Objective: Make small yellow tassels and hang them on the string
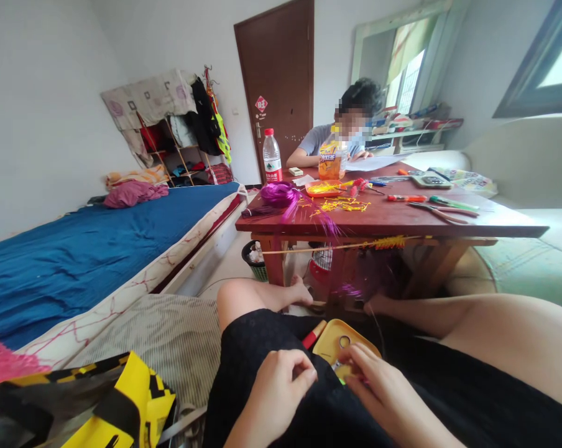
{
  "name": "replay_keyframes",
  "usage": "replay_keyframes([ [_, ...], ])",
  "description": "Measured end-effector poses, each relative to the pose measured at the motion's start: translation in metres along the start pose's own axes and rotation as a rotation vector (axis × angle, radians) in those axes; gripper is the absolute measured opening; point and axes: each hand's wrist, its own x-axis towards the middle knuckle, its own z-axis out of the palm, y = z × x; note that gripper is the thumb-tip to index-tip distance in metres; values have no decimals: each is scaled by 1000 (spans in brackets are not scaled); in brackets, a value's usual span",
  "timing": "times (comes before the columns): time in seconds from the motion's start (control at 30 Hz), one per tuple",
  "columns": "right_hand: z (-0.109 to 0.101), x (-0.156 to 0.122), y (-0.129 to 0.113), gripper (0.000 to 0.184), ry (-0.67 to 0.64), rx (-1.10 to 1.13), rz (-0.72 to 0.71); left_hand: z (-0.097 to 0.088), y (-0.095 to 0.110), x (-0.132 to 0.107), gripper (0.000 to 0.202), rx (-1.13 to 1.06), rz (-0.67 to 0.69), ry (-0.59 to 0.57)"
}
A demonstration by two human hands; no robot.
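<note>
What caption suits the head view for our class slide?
Left hand over the lap, right hand at a yellow tray, table ahead.

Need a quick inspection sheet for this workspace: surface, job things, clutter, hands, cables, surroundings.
Surface: black cloth over lap; red-brown table ahead.
Job things: yellow tray on lap, scissors in it, red tube beside it.
Clutter: purple strands, yellow pieces, water bottle, pliers on table.
Hands: left hand curled above lap; right hand at tray; grips unclear.
Cables: thin line near tray; cable or thread, cannot tell.
Surroundings: bed, brown door, another person across table.
</note>
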Motion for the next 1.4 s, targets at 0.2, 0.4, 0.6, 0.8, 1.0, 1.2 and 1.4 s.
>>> replay_keyframes([
  [0.2, 21, -7, -9, 47, -15, 149, -109, 14, 3, -2, 20, 36, 48, -73],
  [0.4, 19, -5, -11, 13, 44, 76, -21, 9, -1, -1, 20, -4, 58, -28],
  [0.6, 21, -3, -3, 19, 119, 145, 87, -3, -4, -1, 17, 13, 77, -33],
  [0.8, 21, 1, 4, 33, 6, 618, 262, -77, 8, 70, 23, 317, 102, 500],
  [1.0, 17, 5, 3, 37, -22, 658, 196, -143, 36, 179, 13, 530, 132, 680],
  [1.2, 16, 7, -3, 40, -103, 620, 194, -146, 40, 224, 21, 682, 125, 611],
  [1.4, 16, 8, -3, 41, -101, 635, 223, -154, 41, 235, 25, 774, 114, 549],
])
